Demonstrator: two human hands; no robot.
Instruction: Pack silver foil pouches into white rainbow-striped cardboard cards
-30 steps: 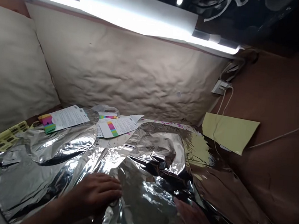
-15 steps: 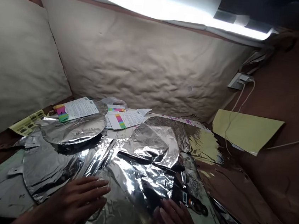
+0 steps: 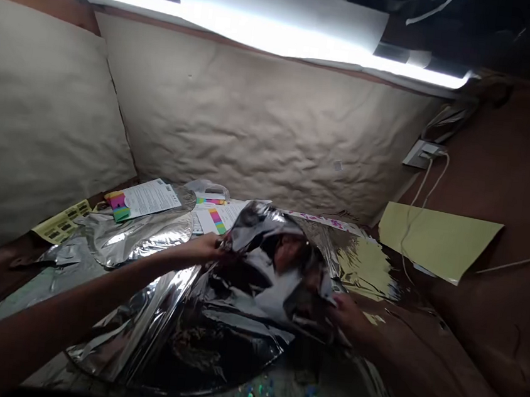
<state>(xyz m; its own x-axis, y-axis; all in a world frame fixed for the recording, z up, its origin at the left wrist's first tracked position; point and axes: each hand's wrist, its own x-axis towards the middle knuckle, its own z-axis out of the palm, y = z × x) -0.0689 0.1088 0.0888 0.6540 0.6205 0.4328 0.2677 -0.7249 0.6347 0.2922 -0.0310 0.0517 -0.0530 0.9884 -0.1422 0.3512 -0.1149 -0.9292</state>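
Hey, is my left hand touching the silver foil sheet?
Touching: the head view shows the left hand gripping the silver foil sheet at its crumpled upper part, with the fingertips against the foil.

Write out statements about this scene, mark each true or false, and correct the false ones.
1. The left hand and right hand both hold up a crumpled silver foil sheet. True.
2. The right hand grips scissors. False: it holds the foil's edge.
3. A white cable runs from the wall socket. True.
4. The pale yellow sheet lies under the left hand. False: the pale yellow sheet lies off to the right of both hands.
5. A printed card with a rainbow strip lies beyond the left hand. True.
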